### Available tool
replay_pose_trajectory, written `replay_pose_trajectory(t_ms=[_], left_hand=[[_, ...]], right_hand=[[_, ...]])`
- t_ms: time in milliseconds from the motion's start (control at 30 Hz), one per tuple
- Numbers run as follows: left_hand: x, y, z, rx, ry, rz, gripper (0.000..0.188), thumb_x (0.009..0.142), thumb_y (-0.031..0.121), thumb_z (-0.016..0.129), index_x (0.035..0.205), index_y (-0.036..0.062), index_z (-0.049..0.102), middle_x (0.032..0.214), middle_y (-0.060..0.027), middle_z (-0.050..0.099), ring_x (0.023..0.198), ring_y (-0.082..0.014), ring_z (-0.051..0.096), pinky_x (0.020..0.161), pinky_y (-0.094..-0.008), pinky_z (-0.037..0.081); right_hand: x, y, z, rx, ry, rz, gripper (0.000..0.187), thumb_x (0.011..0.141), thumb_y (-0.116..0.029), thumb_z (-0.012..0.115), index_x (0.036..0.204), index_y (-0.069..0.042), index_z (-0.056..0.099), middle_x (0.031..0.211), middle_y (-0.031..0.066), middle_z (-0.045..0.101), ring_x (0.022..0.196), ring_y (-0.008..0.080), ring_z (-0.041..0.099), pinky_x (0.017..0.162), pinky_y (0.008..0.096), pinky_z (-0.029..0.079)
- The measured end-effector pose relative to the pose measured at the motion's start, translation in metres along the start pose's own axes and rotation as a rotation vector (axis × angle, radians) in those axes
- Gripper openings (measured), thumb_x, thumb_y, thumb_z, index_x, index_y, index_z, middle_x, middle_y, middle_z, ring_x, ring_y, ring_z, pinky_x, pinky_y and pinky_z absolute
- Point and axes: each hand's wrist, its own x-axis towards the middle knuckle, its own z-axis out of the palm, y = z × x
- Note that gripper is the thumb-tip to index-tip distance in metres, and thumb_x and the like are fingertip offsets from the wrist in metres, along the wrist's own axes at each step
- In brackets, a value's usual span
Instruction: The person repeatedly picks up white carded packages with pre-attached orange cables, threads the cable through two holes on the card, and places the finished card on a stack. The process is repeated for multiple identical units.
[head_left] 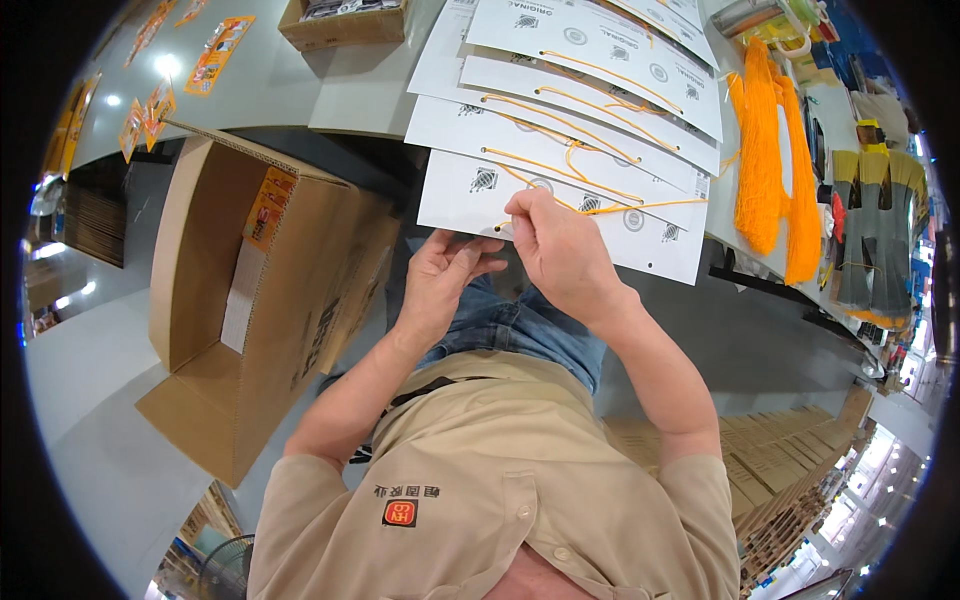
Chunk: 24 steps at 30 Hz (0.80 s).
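Overlapping flat white printed pieces, which look like paper bags, lie in a staggered stack on the table, orange cords threaded through their punched holes. The nearest white piece juts over the table's front edge. My right hand is closed over it, thumb and fingers pinching an orange cord that runs right across the piece. My left hand is at the near edge, beside the left hole. Its fingers are bent together under that edge, and what they hold is hidden. Another hole shows bare at the right.
A bundle of orange cords lies at the table's right, beside dark grey bundles. An open cardboard carton stands at my left. A small box and orange printed cards are on the table at far left.
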Motion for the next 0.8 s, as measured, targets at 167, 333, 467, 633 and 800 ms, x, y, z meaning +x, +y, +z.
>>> replay_pose_trajectory(t_ms=[167, 333, 467, 633, 800], left_hand=[[0.009, -0.021, 0.006, 0.202, 0.055, 0.109, 0.020, 0.101, 0.003, 0.059, 0.117, -0.0058, 0.063, 0.113, -0.0091, 0.070, 0.104, -0.0156, 0.067, 0.087, -0.0322, 0.057], [0.036, -0.021, -0.080, -0.079, 0.618, 0.052, 0.019, 0.099, 0.015, 0.064, 0.108, -0.0013, 0.064, 0.101, -0.0131, 0.069, 0.093, -0.0247, 0.071, 0.089, -0.0377, 0.060], [0.035, -0.023, -0.151, -0.107, 0.768, -0.130, 0.016, 0.099, 0.015, 0.056, 0.103, 0.0025, 0.065, 0.094, -0.0093, 0.070, 0.081, -0.0206, 0.069, 0.077, -0.0311, 0.059], [0.032, -0.053, -0.080, -0.114, 0.342, -0.449, 0.016, 0.097, 0.019, 0.063, 0.103, 0.0048, 0.066, 0.090, -0.0069, 0.071, 0.077, -0.0203, 0.070, 0.080, -0.0369, 0.060], [0.027, -0.068, 0.054, 0.292, -0.339, -0.564, 0.029, 0.098, 0.020, 0.065, 0.112, -0.0051, 0.068, 0.094, -0.0124, 0.071, 0.084, -0.0183, 0.070, 0.082, -0.0290, 0.059]], right_hand=[[0.004, -0.004, 0.007, -0.192, -0.134, -0.051, 0.013, 0.095, -0.006, 0.060, 0.106, -0.004, 0.054, 0.081, 0.0179, 0.066, 0.076, 0.0370, 0.066, 0.064, 0.0436, 0.052], [-0.030, -0.010, -0.038, -0.195, -0.237, 0.108, 0.011, 0.094, -0.009, 0.059, 0.103, -0.002, 0.055, 0.084, 0.0179, 0.067, 0.077, 0.0385, 0.066, 0.067, 0.0466, 0.052], [-0.075, -0.010, -0.082, -0.137, -0.448, 0.385, 0.008, 0.093, -0.009, 0.063, 0.098, -0.003, 0.060, 0.084, 0.0151, 0.067, 0.078, 0.0372, 0.065, 0.068, 0.0421, 0.051], [-0.097, 0.001, -0.098, -0.083, -0.095, 0.356, 0.006, 0.090, -0.002, 0.064, 0.096, -0.003, 0.062, 0.087, 0.0146, 0.065, 0.076, 0.0339, 0.064, 0.067, 0.0386, 0.052], [-0.078, 0.039, -0.109, -0.064, 0.184, 0.485, 0.009, 0.093, -0.005, 0.065, 0.099, 0.002, 0.063, 0.084, 0.0131, 0.066, 0.067, 0.0197, 0.061, 0.064, 0.0312, 0.049]])
